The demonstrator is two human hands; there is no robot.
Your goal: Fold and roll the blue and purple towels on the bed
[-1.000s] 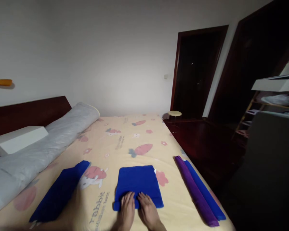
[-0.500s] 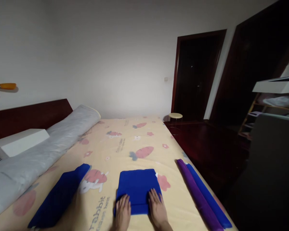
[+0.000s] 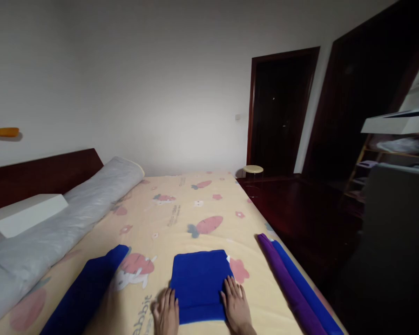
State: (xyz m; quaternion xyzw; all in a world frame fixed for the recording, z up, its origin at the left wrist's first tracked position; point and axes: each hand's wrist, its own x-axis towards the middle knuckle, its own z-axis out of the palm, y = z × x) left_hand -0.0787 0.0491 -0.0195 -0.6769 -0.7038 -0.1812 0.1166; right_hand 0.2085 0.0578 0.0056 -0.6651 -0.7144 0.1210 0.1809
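Observation:
A folded blue cloth [image 3: 199, 284] lies flat on the bed [image 3: 181, 218], near its front edge. My left hand [image 3: 166, 314] rests flat at the cloth's left side, fingers spread, touching its edge. My right hand [image 3: 235, 305] lies flat at the cloth's right side, fingers over the edge. Neither hand grips anything. To the left lies a long dark blue cloth [image 3: 85, 293]. On the right edge of the bed lie a rolled purple cloth [image 3: 286, 284] and a rolled blue cloth [image 3: 309, 291] side by side.
A long grey bolster [image 3: 59, 223] runs along the dark headboard [image 3: 45, 174] with a white box [image 3: 24, 216] beside it. A small round stool [image 3: 253, 170] stands by the dark doorway [image 3: 277, 109]. Shelves [image 3: 391, 149] stand at the right over dark floor.
My hands slid apart from the middle of the folded blue cloth out to its left and right sides. The view shifted slightly, so the cloth sits lower in frame.

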